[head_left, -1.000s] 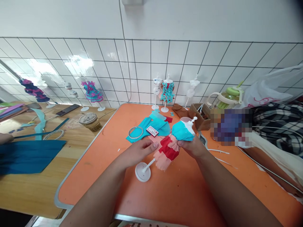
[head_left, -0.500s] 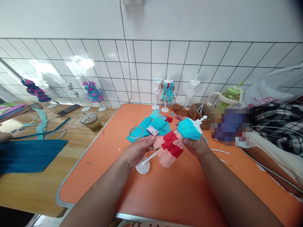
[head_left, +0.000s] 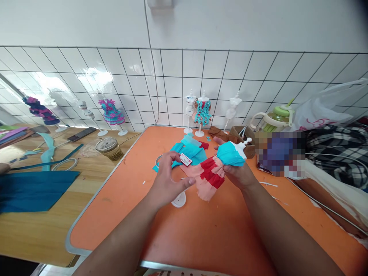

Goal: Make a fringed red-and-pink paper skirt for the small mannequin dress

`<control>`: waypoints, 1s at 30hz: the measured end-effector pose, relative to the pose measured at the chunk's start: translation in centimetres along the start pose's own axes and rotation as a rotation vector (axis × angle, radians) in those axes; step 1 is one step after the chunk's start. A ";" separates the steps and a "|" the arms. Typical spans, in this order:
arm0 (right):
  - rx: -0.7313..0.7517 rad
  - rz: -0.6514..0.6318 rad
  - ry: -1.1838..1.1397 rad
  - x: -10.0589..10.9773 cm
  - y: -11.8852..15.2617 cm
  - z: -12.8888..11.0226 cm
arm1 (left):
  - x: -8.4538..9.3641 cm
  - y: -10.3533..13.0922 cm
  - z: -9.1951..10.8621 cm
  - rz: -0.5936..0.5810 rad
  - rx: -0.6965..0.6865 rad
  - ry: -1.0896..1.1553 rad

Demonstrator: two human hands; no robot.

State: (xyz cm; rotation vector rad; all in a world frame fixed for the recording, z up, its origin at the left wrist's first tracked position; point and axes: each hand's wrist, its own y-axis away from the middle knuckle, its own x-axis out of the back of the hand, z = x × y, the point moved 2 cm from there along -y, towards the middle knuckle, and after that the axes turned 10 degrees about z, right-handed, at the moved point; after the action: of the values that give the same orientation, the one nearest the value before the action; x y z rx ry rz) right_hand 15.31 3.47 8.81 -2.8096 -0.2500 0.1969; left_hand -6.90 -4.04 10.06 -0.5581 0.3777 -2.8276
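Note:
A small white mannequin (head_left: 240, 147) lies tilted in my right hand (head_left: 238, 174), whose fingers wrap round its waist. It wears a turquoise crepe top (head_left: 230, 154) and a layered pink and red skirt (head_left: 211, 176). My left hand (head_left: 168, 178) is just left of the skirt, thumb and fingers apart, with nothing held between them. The mannequin's round white base (head_left: 178, 200) shows below my left hand. Beyond that hand, a small red-and-white labelled box (head_left: 185, 160) is by turquoise crepe paper (head_left: 194, 151). A ring, partly hidden by my left fingers, rests there too.
Dressed and bare mannequins (head_left: 202, 113) stand along the tiled wall. A cardboard box (head_left: 244, 140), a green-lidded jug (head_left: 277, 119) and cloth (head_left: 336, 153) are at right. On the wooden table (head_left: 94, 184) at left are a lidded cup (head_left: 109, 148), blue paper (head_left: 37, 189) and another person's hand (head_left: 4, 168).
My left hand has let go of the skirt's edge, opened and shifted slightly up and left. The mannequin has moved slightly right in my right hand.

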 end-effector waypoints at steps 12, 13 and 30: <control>-0.046 -0.068 0.024 -0.5 0.2 -0.1 | -1.3 0.6 0.9 -0.104 -0.164 -0.040; -0.037 -0.092 0.005 -0.5 0.2 -0.1 | -1.2 0.5 0.8 -0.119 -0.140 -0.011; 0.041 -0.195 -0.075 -0.4 0.2 0.9 | -1.5 -0.1 -1.4 -0.362 0.244 0.120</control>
State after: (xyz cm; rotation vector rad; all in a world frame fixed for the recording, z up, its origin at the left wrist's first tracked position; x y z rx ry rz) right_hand 14.80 3.48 7.95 -2.7191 -0.5288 0.2596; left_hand -6.11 -3.23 8.27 -0.4447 -0.0592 -3.1979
